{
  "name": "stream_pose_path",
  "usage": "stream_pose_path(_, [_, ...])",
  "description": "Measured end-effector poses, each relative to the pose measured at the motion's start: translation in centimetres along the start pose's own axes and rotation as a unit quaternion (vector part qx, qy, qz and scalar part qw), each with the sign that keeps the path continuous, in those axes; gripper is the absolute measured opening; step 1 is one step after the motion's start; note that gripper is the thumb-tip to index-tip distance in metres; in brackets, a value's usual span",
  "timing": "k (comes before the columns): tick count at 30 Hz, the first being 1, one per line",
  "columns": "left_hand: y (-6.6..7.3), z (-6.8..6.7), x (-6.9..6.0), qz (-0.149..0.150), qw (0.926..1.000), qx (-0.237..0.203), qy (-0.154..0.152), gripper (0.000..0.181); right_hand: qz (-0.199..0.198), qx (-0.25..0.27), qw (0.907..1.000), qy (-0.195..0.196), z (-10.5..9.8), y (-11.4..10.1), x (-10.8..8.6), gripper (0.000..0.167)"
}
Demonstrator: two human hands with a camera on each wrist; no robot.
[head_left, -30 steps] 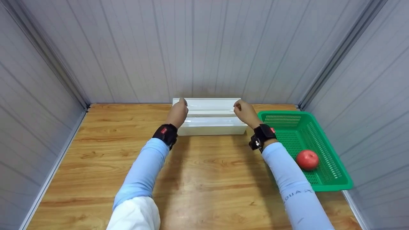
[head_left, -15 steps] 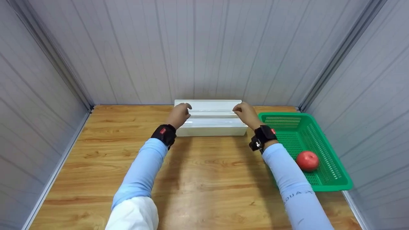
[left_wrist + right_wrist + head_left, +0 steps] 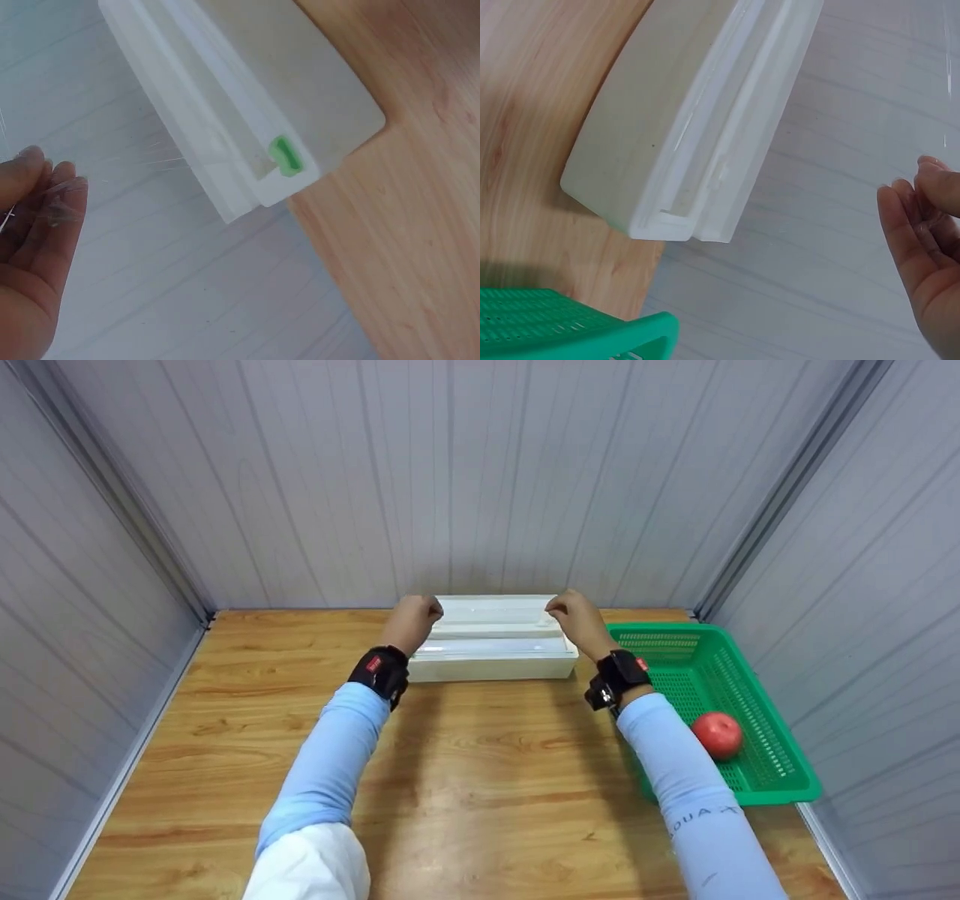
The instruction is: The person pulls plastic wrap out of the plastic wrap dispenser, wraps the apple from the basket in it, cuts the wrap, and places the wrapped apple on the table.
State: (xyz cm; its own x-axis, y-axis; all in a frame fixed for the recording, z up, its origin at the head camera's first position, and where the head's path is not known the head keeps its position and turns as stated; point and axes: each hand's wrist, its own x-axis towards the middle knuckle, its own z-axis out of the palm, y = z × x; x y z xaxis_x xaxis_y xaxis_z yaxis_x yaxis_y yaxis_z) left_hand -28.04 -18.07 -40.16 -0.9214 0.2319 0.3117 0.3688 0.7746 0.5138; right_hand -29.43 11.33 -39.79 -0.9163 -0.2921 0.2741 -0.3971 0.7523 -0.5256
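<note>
And here's the clear film (image 3: 64,206), almost invisible, stretched up by the long white box (image 3: 491,669), which sits at the middle of the tabletop's far edge, against the wall (image 3: 487,480). The left hand (image 3: 411,624) has the film pinched, thumb drawn in against the fingers, a crumpled bit shining between them in the left wrist view, with faint strands running towards the box. Over to the right hand (image 3: 579,624): thumb and fingertips together too, a clear scrap caught in them, held high and apart from the box. How far along are we? The film has been caught at both sides, I'd judge, so that much looks done; cutting it free appears to be left, though whether it's joined to a roll inside I can't tell. A small green piece (image 3: 286,155) sits at the box's left end. Moving out, just beside the box's right end, a green basket (image 3: 776,690) runs along the tabletop's right edge from near the far right corner, and in it a lone red tomato (image 3: 718,735), bare, no wrap on it that I can see. Wood-grain tabletop (image 3: 480,810) below, black bands on both wrists, pale blue sleeves reaching forward from the near edge.
</note>
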Motion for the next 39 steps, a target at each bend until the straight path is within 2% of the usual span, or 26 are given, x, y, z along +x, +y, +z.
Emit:
stream_pose_path(7, [0.6,-1.3,0.5,-0.013,0.9998,-0.01,0.007,0.014,-0.011,-0.013,0.9997,0.02,-1.2,-0.8,0.6,0.018])
stream_pose_path(13, [1.0,-2.6,0.9,-0.001,0.9999,0.005,0.016,0.013,-0.026,-0.01,0.999,0.035,-2.1,-1.4,1.1,0.017])
stream_pose_path(18, [1.4,-3.6,1.3,0.01,0.9995,-0.005,0.03,0.013,-0.036,-0.01,0.9981,0.048,-2.8,-1.9,1.4,0.017])
stream_pose_path(24, [2.0,-4.5,1.5,0.008,0.9991,-0.016,0.039,0.013,-0.034,-0.01,0.9974,0.063,-3.7,-2.5,1.4,0.017])
stream_pose_path(33, [2.6,-5.3,1.4,0.022,0.9941,-0.016,0.105,0.014,-0.068,-0.017,0.9922,0.103,-4.9,-3.7,1.4,0.016])
stream_pose_path(39, [2.7,-6.0,1.1,0.054,0.9873,-0.019,0.148,0.015,-0.101,-0.021,0.9864,0.127,-5.7,-4.3,1.4,0.017])
